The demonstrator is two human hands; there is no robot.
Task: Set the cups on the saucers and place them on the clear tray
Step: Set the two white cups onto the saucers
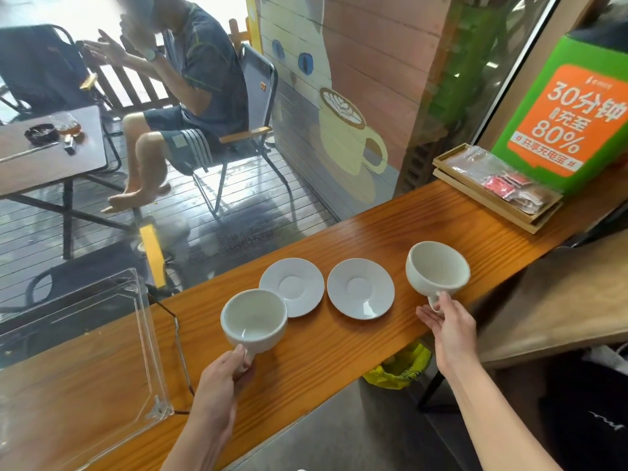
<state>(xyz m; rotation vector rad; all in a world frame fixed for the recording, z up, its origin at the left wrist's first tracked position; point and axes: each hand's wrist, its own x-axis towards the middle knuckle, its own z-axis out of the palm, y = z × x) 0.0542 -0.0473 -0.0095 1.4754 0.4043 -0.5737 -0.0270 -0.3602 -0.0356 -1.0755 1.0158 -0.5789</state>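
Note:
Two white saucers lie side by side on the wooden counter (339, 338): the left saucer (299, 283) and the right saucer (361, 288), both bare. My left hand (226, 372) grips the handle of a white cup (253, 319), whose rim overlaps the near edge of the left saucer. My right hand (448, 322) holds a second white cup (436, 269) by its handle, tilted, just right of the right saucer. The clear tray (149, 334) rests at the counter's left end with nothing in it.
A wooden tray of sachets (499, 185) and a green and orange sign box (564, 110) stand at the counter's far right. Beyond the window a person sits on a folding chair (251, 107) beside a table (51, 147).

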